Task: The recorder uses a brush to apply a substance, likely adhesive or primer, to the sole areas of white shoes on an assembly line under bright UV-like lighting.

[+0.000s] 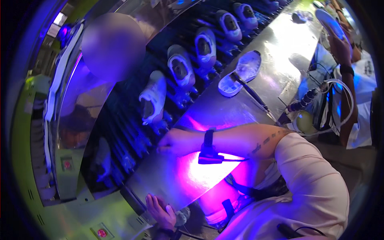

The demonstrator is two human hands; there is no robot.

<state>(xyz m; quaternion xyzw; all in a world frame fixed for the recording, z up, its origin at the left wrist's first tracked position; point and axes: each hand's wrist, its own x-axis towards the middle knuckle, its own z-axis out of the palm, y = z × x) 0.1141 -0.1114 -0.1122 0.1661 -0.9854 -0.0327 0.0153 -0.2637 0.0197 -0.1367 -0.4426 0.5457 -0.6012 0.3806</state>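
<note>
My right hand (171,142) reaches over the metal worktop to the edge of the dark conveyor. Its fingers are blurred, so whether it holds anything is unclear. A black strap with a small box (209,152) sits on that wrist. Lower down, my left hand (161,212) has its fingers stretched out near the worktop's near-left corner, with nothing seen in it. Pale shoe uppers (154,98) stand in a row on the conveyor, the closest just beyond my right hand. A white shoe sole (242,74) lies on the worktop, with a dark-handled brush (252,93) across it.
Purple light floods the worktop (236,108) below my right forearm. A coiled hose (340,82) and cables hang at the right. There, a co-worker's hand (340,46) holds another sole (329,23). Another person stands across the conveyor. Red buttons (101,233) sit on the green machine frame.
</note>
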